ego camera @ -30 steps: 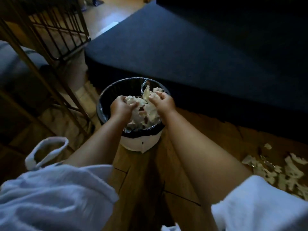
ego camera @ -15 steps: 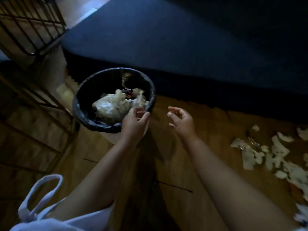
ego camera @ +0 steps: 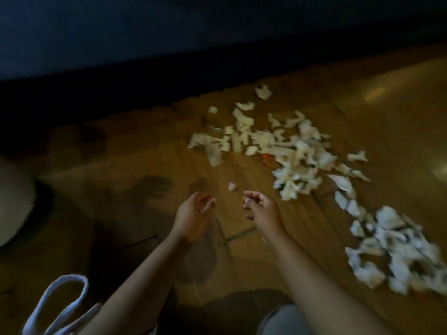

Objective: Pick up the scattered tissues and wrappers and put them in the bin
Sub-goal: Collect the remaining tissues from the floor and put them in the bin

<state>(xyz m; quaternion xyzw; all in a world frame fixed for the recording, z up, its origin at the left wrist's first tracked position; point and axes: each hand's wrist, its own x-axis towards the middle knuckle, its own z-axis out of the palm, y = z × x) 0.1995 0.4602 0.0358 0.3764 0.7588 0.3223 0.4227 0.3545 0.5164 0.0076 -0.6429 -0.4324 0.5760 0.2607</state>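
On the floor (ego camera: 145,165), far right of both hands, lay the scraps (ego camera: 278,146). The left hand (ego camera: 193,218) and right hand (ego camera: 262,211) were loosely curled, empty. Thin scraps could slip out; the bin (ego camera: 12,197) sat far left.

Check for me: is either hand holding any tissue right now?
No. The left hand and right hand hover empty and half-curled above the wooden floor, with the scattered tissue scraps lying ahead, untouched.
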